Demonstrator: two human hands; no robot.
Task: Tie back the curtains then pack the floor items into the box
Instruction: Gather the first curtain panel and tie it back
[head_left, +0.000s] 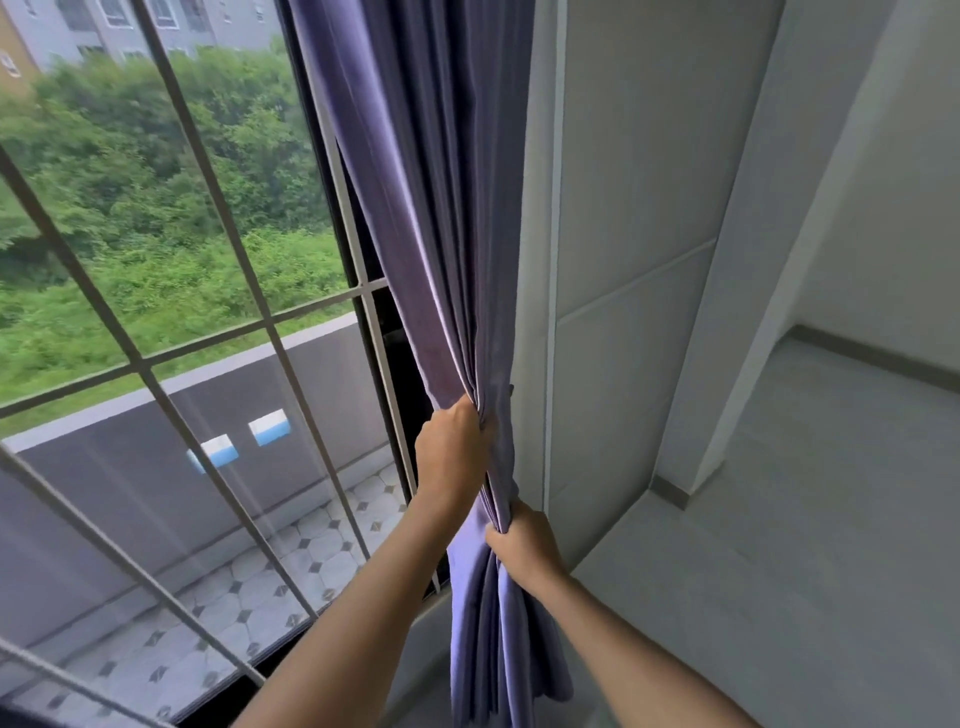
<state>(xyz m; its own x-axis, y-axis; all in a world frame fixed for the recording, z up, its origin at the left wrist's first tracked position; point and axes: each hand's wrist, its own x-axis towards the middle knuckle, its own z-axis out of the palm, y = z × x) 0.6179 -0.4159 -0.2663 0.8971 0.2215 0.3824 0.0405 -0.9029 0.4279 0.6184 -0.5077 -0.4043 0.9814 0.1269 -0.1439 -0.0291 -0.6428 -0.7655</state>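
Observation:
A purple curtain (441, 218) hangs at the right edge of the window, gathered into tight folds against the wall. My left hand (452, 447) grips the bunched fabric from the window side at about mid height. Lower down, my right hand (524, 540) is closed around the same bundle from the room side. Below my hands the curtain falls loose to the floor. No tie-back, box or floor items are in view.
The window (171, 291) with a metal grille fills the left, looking onto a balcony and trees. A white wall panel (623, 260) stands right behind the curtain, with a pillar (769, 234) beside it. Grey floor (779, 519) spreads to the right.

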